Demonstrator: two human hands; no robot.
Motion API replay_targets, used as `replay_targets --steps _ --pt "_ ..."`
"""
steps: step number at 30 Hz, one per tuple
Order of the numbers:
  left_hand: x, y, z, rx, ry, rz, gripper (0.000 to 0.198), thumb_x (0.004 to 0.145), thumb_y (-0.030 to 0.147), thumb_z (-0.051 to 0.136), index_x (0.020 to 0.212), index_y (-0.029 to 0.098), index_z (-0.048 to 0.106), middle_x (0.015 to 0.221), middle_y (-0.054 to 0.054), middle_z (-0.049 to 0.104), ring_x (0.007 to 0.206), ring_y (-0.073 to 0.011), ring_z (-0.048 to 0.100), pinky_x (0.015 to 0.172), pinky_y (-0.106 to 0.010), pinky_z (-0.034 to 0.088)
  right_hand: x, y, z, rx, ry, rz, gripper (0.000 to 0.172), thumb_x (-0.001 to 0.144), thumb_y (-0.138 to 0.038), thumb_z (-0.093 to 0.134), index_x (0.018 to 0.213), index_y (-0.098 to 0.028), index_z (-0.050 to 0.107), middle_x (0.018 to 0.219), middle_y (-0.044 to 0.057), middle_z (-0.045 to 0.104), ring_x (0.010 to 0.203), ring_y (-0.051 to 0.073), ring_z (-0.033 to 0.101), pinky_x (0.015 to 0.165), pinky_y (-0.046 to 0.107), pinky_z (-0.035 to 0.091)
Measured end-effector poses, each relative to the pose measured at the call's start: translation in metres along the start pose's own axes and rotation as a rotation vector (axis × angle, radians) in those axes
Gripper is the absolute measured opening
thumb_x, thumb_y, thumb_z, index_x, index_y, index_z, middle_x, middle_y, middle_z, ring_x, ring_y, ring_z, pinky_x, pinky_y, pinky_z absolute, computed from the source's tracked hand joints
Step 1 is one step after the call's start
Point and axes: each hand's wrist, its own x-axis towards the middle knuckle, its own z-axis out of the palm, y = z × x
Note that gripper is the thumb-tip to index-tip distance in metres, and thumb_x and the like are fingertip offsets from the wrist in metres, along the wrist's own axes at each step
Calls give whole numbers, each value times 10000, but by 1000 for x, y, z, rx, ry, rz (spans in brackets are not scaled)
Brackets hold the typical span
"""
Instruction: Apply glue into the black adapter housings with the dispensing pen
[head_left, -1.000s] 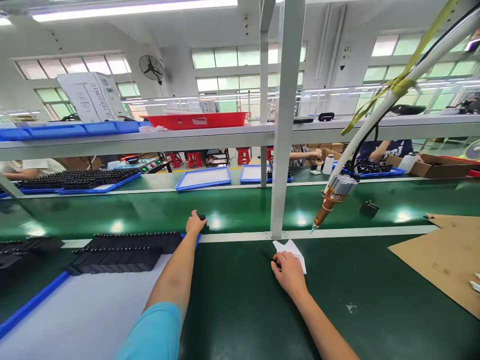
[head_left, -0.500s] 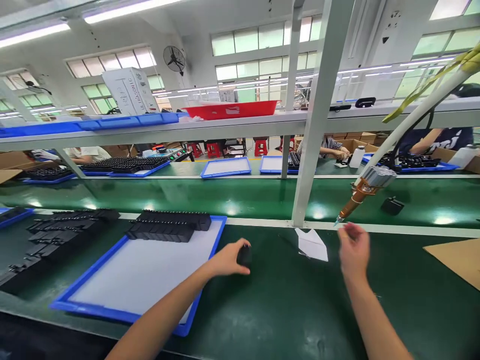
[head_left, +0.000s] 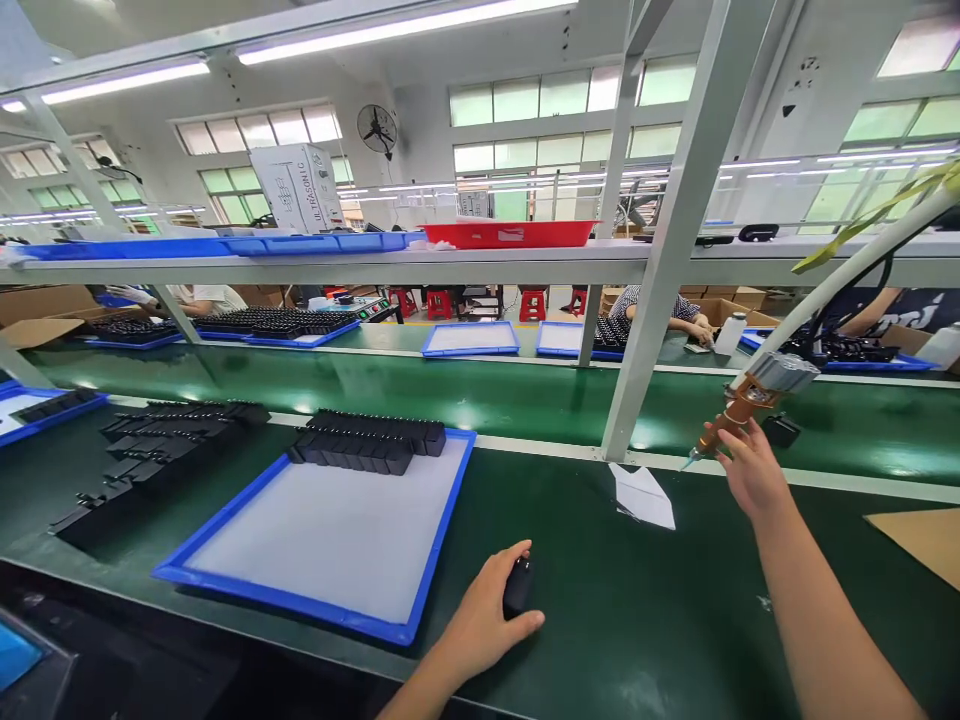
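Observation:
My left hand (head_left: 491, 610) is closed around a small black block-like part (head_left: 517, 587) and holds it low over the green bench, between thumb and fingers. At the right, my right hand (head_left: 750, 470) has its fingers on the copper-coloured body of a dispensing gun (head_left: 733, 415) with a thin pale-blue needle tip pointing down and left. A blue-rimmed tray (head_left: 300, 555) with a white base lies left of my left hand, with rows of black parts (head_left: 367, 442) along its far side. A torn white paper (head_left: 643, 497) rests between my hands.
Further left stand more rows of black parts (head_left: 161, 455). A metal post (head_left: 645, 330) rises behind the paper. Cardboard (head_left: 919, 540) lies at the right edge. Above the bench runs a shelf with a red tray (head_left: 510, 235). Co-workers sit across the line.
My left hand has moved down and nearer with the black part. My right hand has gone from beside the needle tip up onto the dispensing gun's body. The view has shifted slightly.

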Motion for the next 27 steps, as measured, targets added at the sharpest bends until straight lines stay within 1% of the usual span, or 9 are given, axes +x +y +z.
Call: replay_targets --steps 3,6,10,13,16,19,21,24,27 --pt "-1 -10 14 -38 136 20 614 781 336 643 1369 288 470 1397 -75 497 1291 -267 450 1124 -427 323 -18 5 9 -27 7 -39 511 578 -286 782 1048 -306 582 1111 29 574 915 171 607 752 327 477" --pt "-1 -16 22 -77 206 88 444 821 345 604 1262 294 582 1320 -66 557 1225 -256 510 1074 -406 392 -46 6 22 -64 -21 -92 563 604 -352 785 1116 -302 558 1152 15 580 846 145 610 749 335 500" --pt "-4 -15 25 -104 201 112 398 858 375 575 1246 291 612 1228 -66 596 1136 -227 566 1006 -364 449 -102 2 49 -83 -62 -106 503 654 -377 764 1100 -269 559 1162 14 592 753 110 601 697 308 518" --pt "-8 -9 23 -93 178 119 386 884 381 549 1251 280 613 1216 -70 597 1133 -215 564 1008 -357 444 -149 -8 71 -109 -101 -127 494 699 -342 725 1151 -263 542 1135 24 595 662 89 565 617 271 489" --pt "-9 -8 19 -103 150 176 379 902 368 530 1262 271 602 1221 -72 590 1147 -207 550 1021 -356 424 -183 -18 90 -107 -139 -178 420 767 -350 652 1163 -275 534 1111 18 572 637 78 522 627 271 470" --pt "-8 -14 16 -200 85 176 387 903 371 540 1272 265 588 1228 -69 599 1142 -204 558 1025 -354 412 -201 -24 102 -88 -169 -161 332 813 -390 593 1125 -284 545 1091 16 553 587 57 465 593 254 441" --pt "-7 -18 15 -349 38 113 468 872 387 593 1315 248 536 1187 -73 635 1089 -205 595 992 -355 441 -207 -25 106 -45 -188 -124 354 809 -427 597 1134 -297 543 1072 12 550 546 45 438 542 237 414" --pt "-7 -22 14 -604 -30 18 659 819 379 669 1399 221 396 1141 -90 676 1027 -208 636 932 -357 484 -214 -26 109 26 -231 -93 430 777 -502 623 1152 -306 548 1024 3 562 479 32 412 466 225 384" --pt "-8 -23 14 -694 -15 4 657 834 355 657 1409 245 358 1261 -112 627 1034 -202 638 905 -347 501 -218 -26 114 87 -291 -98 411 776 -519 631 1107 -283 572 926 -6 583 431 41 435 423 237 396"
